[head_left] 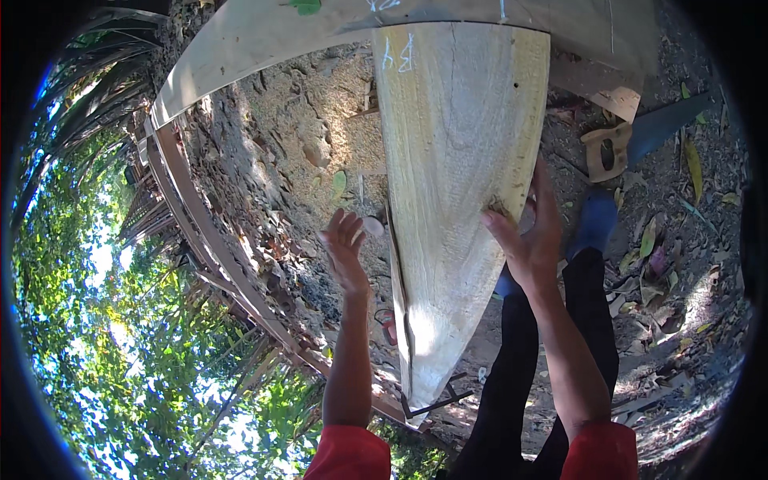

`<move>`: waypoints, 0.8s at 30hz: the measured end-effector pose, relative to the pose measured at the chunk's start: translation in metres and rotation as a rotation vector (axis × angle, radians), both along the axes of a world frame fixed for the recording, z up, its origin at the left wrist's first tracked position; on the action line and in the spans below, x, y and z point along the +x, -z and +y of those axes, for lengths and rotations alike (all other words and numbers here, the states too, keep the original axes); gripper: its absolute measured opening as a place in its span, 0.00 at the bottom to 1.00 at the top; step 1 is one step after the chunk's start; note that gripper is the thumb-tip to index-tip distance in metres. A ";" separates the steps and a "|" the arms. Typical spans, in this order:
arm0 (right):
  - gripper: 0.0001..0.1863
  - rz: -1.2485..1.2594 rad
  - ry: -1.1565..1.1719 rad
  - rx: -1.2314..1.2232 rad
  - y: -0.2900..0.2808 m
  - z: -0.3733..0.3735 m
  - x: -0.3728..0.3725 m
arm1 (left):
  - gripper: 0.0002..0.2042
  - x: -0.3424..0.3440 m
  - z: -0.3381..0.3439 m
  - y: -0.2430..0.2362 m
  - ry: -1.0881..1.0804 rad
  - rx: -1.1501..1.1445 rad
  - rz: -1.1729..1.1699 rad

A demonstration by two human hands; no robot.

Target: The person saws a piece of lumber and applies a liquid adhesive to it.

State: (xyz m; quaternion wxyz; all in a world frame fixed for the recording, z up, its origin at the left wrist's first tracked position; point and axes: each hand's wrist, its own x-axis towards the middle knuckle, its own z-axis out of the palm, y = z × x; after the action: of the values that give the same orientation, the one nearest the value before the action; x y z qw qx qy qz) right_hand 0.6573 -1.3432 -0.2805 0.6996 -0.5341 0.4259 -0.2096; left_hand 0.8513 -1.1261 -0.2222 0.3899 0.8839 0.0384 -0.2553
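Head view: wooden plank (pixel 452 144) against right fingers (pixel 546 200), apart from left fingers (pixel 347 227).

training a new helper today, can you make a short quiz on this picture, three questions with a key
1. Which hand is at the right edge of the board: a) left, b) right, c) neither?
2. True or false: the saw lies to the left of the board.
3. Fill in: the board is widest toward the ____ of the picture.

Key: 1. b, the right hand. 2. False, the saw lies to the right. 3. Top.
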 end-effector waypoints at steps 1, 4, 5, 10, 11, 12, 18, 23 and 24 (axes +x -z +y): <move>0.49 0.008 -0.007 -0.029 0.000 0.000 -0.001 | 0.44 -0.001 -0.004 0.002 0.002 0.006 -0.047; 0.50 0.080 -0.017 -0.037 -0.003 0.000 0.000 | 0.48 -0.003 -0.016 0.006 0.030 0.040 -0.090; 0.50 0.088 -0.015 -0.030 -0.004 0.001 0.001 | 0.48 -0.003 -0.017 0.009 0.035 0.035 -0.072; 0.54 0.040 0.102 0.230 -0.014 0.008 0.013 | 0.48 -0.011 -0.016 0.020 0.051 0.060 0.006; 0.54 0.053 0.106 0.239 -0.013 0.013 0.019 | 0.45 -0.019 -0.013 0.023 0.137 0.062 0.071; 0.54 0.084 0.153 0.149 -0.008 0.020 0.024 | 0.41 -0.028 -0.024 0.026 0.132 -0.088 0.160; 0.54 0.118 0.227 0.146 -0.009 0.027 0.028 | 0.34 -0.030 -0.017 0.029 0.243 -0.144 0.271; 0.55 0.087 0.278 0.157 -0.015 0.023 0.031 | 0.40 -0.024 -0.001 0.035 0.095 -0.026 0.366; 0.55 0.128 0.281 0.158 -0.014 0.023 0.029 | 0.37 -0.028 -0.007 0.032 0.120 -0.012 0.336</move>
State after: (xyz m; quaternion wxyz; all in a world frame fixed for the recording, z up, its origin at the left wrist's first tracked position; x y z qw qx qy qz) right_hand 0.6862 -1.3197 -0.2669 0.6747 -0.4251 0.5550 -0.2367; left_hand 0.8228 -1.1335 -0.2543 0.3672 0.8273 0.0485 -0.4224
